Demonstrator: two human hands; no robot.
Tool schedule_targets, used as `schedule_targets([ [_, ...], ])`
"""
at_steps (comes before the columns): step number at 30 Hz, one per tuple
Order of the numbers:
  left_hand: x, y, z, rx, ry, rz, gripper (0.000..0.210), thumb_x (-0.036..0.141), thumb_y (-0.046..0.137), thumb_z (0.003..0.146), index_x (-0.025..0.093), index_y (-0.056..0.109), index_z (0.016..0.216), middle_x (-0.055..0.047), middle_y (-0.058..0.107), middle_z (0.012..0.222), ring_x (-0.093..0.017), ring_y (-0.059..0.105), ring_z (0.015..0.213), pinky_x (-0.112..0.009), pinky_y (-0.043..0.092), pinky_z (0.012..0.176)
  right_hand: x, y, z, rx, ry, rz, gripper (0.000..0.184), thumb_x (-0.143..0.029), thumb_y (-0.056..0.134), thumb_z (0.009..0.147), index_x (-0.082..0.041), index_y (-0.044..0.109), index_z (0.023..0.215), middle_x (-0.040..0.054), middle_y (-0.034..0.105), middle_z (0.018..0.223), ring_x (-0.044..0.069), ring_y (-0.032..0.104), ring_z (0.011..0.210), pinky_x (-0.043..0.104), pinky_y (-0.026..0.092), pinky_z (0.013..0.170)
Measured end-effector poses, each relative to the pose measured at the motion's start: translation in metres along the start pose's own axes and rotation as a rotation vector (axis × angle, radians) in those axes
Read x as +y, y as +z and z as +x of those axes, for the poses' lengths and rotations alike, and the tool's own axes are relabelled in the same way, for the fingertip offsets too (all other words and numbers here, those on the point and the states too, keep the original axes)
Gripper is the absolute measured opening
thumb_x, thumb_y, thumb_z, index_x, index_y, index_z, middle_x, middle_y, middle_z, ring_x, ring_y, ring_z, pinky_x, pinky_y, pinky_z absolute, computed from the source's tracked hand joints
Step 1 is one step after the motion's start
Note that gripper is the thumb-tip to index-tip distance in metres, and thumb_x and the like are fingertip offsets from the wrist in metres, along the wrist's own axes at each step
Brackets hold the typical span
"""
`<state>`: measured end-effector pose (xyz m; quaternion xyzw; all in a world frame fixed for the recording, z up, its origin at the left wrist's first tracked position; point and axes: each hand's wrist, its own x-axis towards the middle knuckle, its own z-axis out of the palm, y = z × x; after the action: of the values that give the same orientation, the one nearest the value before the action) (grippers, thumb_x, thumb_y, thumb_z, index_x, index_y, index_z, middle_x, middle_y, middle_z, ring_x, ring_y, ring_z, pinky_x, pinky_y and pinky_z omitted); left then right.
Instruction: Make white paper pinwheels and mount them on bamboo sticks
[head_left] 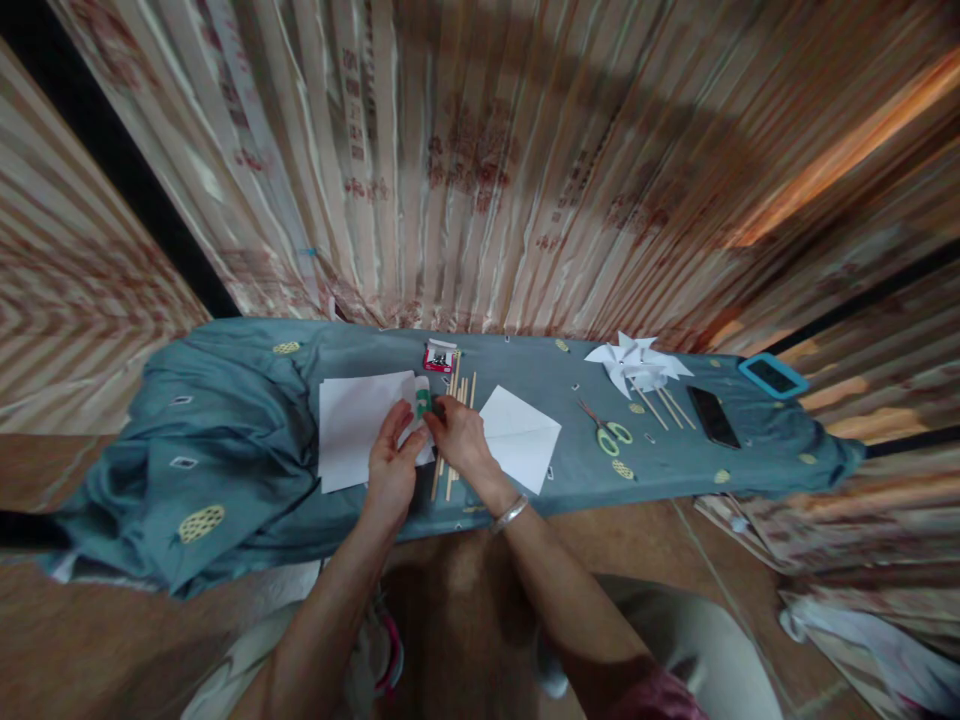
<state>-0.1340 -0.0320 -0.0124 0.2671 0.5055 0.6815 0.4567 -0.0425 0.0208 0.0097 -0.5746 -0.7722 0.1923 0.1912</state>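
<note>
A glue stick (423, 391) with a white end and a green label stands out between my two hands, near the edge of the white paper sheets (352, 430). My right hand (463, 440) has its fingertips closed on the lower part of the glue stick. On the other side, my left hand (393, 458) is beside it, fingers curved and apart, over the paper's right edge. Under and beside my right hand lie several thin wooden sticks (453, 480). A creased square of white paper (521, 435) lies to the right of that hand.
A small red box (439, 358) sits behind the sticks. Farther right are scissors (611, 433) with green handles, white paper pinwheels (634, 362) on sticks, a black phone (713, 417) and a blue-framed device (773, 376). Bunched green cloth (225, 440) covers the left end.
</note>
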Motion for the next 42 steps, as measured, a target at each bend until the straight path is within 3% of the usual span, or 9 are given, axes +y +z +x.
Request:
schedule_targets([
  [2, 0.001, 0.002, -0.003, -0.030, 0.066, 0.085, 0.049, 0.030, 0.070, 0.068, 0.022, 0.061, 0.116, -0.010, 0.057, 0.129, -0.027, 0.050, 0.123, -0.040, 0.040, 0.102, 0.009, -0.011, -0.012, 0.013, -0.081, -0.024, 0.023, -0.022, 0.049, 0.090, -0.017, 0.061, 0.110, 0.0106, 0.071, 0.103, 0.022, 0.065, 0.096, 0.028, 0.045, 0.081],
  [4, 0.001, 0.006, -0.008, -0.097, 0.183, 0.236, 0.043, 0.030, 0.067, 0.073, 0.023, 0.062, 0.115, -0.009, 0.059, 0.126, -0.026, 0.051, 0.120, -0.041, 0.040, 0.102, 0.026, -0.027, -0.029, 0.004, -0.136, -0.082, 0.023, -0.020, 0.044, 0.092, -0.019, 0.065, 0.101, 0.0097, 0.071, 0.100, 0.022, 0.064, 0.095, 0.029, 0.045, 0.083],
  [8, -0.010, 0.019, -0.023, -0.419, 0.432, 0.562, 0.020, 0.024, 0.060, 0.080, 0.024, 0.070, 0.098, -0.008, 0.065, 0.109, -0.025, 0.058, 0.107, -0.043, 0.041, 0.100, 0.082, -0.055, -0.067, 0.058, -0.106, -0.120, 0.023, -0.020, 0.045, 0.092, -0.018, 0.068, 0.093, 0.0112, 0.071, 0.096, 0.024, 0.063, 0.092, 0.034, 0.047, 0.085],
  [11, -0.022, 0.030, -0.031, -0.656, 0.561, 0.721, 0.019, 0.016, 0.058, 0.081, 0.023, 0.071, 0.091, -0.008, 0.066, 0.107, -0.026, 0.057, 0.105, -0.046, 0.042, 0.098, 0.122, -0.065, -0.089, 0.125, -0.135, -0.030, 0.025, -0.020, 0.045, 0.091, -0.019, 0.067, 0.103, 0.0118, 0.069, 0.108, 0.024, 0.062, 0.102, 0.041, 0.047, 0.093],
  [15, -0.034, 0.046, -0.033, -0.797, 0.624, 0.896, 0.025, 0.009, 0.060, 0.078, 0.022, 0.069, 0.097, -0.009, 0.064, 0.116, -0.028, 0.052, 0.113, -0.049, 0.041, 0.100, 0.150, -0.067, -0.095, 0.114, -0.230, 0.054, 0.039, -0.012, 0.041, 0.089, -0.019, 0.057, 0.124, 0.0122, 0.058, 0.130, 0.023, 0.049, 0.124, 0.046, 0.040, 0.105],
  [22, -0.050, 0.059, -0.029, -0.811, 0.601, 1.072, 0.029, 0.009, 0.065, 0.075, 0.020, 0.068, 0.101, -0.011, 0.063, 0.112, -0.029, 0.056, 0.107, -0.048, 0.046, 0.096, 0.165, -0.062, -0.080, 0.037, -0.290, 0.146, 0.042, -0.006, 0.041, 0.085, -0.019, 0.061, 0.120, 0.0118, 0.061, 0.124, 0.022, 0.052, 0.119, 0.045, 0.042, 0.104],
  [35, -0.050, 0.061, -0.026, -0.769, 0.860, 1.207, 0.015, 0.019, 0.058, 0.087, 0.016, 0.067, 0.099, -0.009, 0.067, 0.104, -0.023, 0.060, 0.099, -0.041, 0.052, 0.087, 0.174, -0.067, -0.084, -0.049, -0.255, 0.284, 0.049, 0.000, 0.045, 0.074, -0.020, 0.059, 0.116, 0.0100, 0.055, 0.133, 0.018, 0.046, 0.128, 0.041, 0.037, 0.109],
  [39, -0.050, 0.063, -0.026, -0.725, 0.837, 1.162, 0.019, 0.020, 0.050, 0.091, 0.014, 0.067, 0.097, -0.008, 0.070, 0.100, -0.021, 0.062, 0.095, -0.037, 0.052, 0.087, 0.172, -0.069, -0.084, -0.054, -0.233, 0.328, 0.046, -0.003, 0.051, 0.073, -0.021, 0.059, 0.115, 0.0093, 0.055, 0.132, 0.019, 0.048, 0.126, 0.041, 0.037, 0.108],
  [42, -0.051, 0.064, -0.026, -0.690, 0.791, 1.142, 0.018, 0.019, 0.051, 0.091, 0.014, 0.068, 0.094, -0.007, 0.071, 0.097, -0.021, 0.063, 0.093, -0.036, 0.053, 0.086, 0.170, -0.067, -0.082, -0.018, -0.187, 0.370, 0.033, -0.010, 0.058, 0.077, -0.022, 0.062, 0.109, 0.0089, 0.059, 0.128, 0.020, 0.051, 0.123, 0.042, 0.039, 0.106],
])
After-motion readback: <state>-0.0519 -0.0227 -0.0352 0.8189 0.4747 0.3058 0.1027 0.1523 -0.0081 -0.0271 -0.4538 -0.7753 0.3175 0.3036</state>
